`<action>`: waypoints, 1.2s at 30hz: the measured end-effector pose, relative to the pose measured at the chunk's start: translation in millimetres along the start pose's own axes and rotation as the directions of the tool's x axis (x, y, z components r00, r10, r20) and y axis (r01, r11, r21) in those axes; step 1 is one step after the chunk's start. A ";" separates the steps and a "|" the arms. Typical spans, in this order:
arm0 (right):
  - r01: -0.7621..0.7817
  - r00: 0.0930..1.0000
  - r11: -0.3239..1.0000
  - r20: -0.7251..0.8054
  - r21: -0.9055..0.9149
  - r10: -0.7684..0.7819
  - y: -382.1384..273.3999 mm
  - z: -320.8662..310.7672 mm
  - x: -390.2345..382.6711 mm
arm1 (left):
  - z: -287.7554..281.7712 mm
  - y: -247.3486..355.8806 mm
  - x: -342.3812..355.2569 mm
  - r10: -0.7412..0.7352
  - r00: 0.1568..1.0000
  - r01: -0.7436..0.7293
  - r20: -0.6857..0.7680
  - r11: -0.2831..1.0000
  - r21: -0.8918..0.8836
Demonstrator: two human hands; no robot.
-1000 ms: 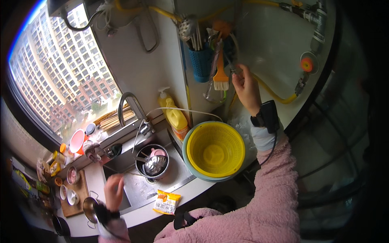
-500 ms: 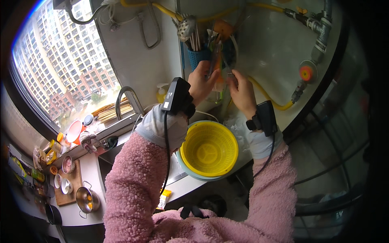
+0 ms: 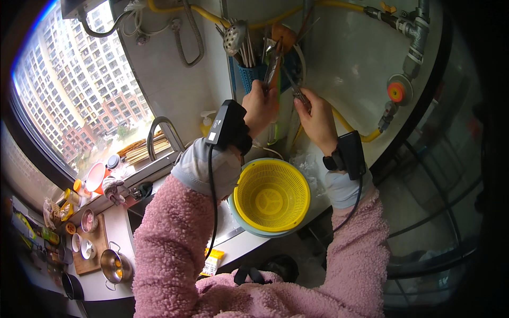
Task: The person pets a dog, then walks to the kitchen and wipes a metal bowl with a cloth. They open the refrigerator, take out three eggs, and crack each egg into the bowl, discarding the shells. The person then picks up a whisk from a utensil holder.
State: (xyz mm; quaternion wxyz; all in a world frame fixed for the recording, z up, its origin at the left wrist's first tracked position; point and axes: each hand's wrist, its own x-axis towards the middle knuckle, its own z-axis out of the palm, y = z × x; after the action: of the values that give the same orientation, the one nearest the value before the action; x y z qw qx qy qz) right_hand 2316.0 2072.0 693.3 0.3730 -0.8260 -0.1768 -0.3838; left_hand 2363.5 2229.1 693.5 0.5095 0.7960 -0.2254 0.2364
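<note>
Both my hands are raised at a blue utensil holder point(image 3: 250, 79) by the wall. My left hand point(image 3: 260, 108) is closed round a shiny metal utensil point(image 3: 272, 70) that points upward; its kind is unclear. In my right hand point(image 3: 316, 117), thumb and fingers pinch the handle of a thin metal utensil point(image 3: 291, 84), whose far end reaches toward the holder. A perforated metal skimmer point(image 3: 234, 41), several thin sticks and a brown-orange utensil head point(image 3: 284, 36) stick up there. Below my hands sits a yellow colander point(image 3: 306, 204) in a pale blue basin point(image 3: 245, 225).
A curved faucet point(image 3: 152, 140) and a soap bottle point(image 3: 206, 124) stand left of my hands. On the left counter are a cutting board point(image 3: 102, 233) with small bowls and a metal pot point(image 3: 123, 267) holding egg yolks. A yellow hose point(image 3: 343, 122) runs along the right wall.
The thin utensil in my right hand now shows more clearly, and the left one is tilted near the holder. Both hands have shifted only slightly; the whole view has moved a little.
</note>
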 end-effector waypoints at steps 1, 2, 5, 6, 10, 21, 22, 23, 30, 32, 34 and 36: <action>-0.003 1.000 1.000 -0.001 0.010 0.003 0.1 0.1 -0.1 | -0.2 0.3 -0.3 0.008 0.999 -0.007 -0.036 0.999 0.037; -0.007 1.000 1.000 -0.003 0.020 0.007 0.1 0.0 -0.3 | -0.4 -0.1 -0.3 0.040 0.996 -0.035 -0.083 0.997 0.062; -0.037 0.999 0.999 0.003 0.033 0.037 -1.2 -1.0 -0.6 | -5.6 -4.6 4.4 0.000 1.000 0.000 0.000 0.999 0.042; -0.051 0.999 0.998 0.004 0.040 0.051 -1.9 -1.3 -0.6 | -7.6 -5.9 5.4 -0.035 0.997 0.034 0.067 0.999 0.022; -0.022 0.999 1.000 -0.033 0.022 0.022 -6.2 -3.6 0.3 | -11.6 -3.6 5.0 -0.005 0.994 0.022 0.106 0.987 -0.161; 0.008 0.999 0.999 -0.047 0.049 -0.006 -25.9 -18.5 -2.0 | -19.1 20.4 -3.4 0.061 0.993 -0.013 0.100 0.907 -0.421; -0.009 0.999 1.000 -0.031 0.008 0.009 -25.9 -19.7 -1.5 | -19.5 20.3 -2.8 0.034 0.990 0.028 0.138 0.905 -0.425; -0.020 1.000 0.999 -0.013 -0.025 0.020 -25.2 -20.8 -0.8 | -19.4 19.8 -2.2 0.015 0.986 0.058 0.166 0.903 -0.426; -0.144 0.980 0.985 0.153 0.093 0.129 -19.9 -13.7 14.8 | -18.2 3.7 8.7 -0.056 0.956 0.163 0.288 0.917 -0.364; -0.308 0.941 0.882 0.254 0.357 0.225 -25.2 -10.3 24.1 | -20.1 -0.8 12.1 -0.071 0.948 0.171 0.311 0.937 -0.306; -0.509 0.855 0.723 0.372 0.467 0.361 -34.1 -10.0 35.3 | -20.3 -3.3 14.1 -0.075 0.940 0.182 0.332 0.935 -0.304; -0.641 0.766 0.580 0.469 0.503 0.439 -44.0 -13.1 48.8 | -19.5 -4.9 14.1 -0.055 0.938 0.191 0.343 0.906 -0.378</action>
State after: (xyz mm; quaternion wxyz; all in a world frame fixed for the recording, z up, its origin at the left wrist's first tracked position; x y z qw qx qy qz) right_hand 2315.3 2091.5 757.4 0.6989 -0.7090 -0.0859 -0.0390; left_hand 2374.7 2247.3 705.7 0.6332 0.7138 -0.2988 0.0172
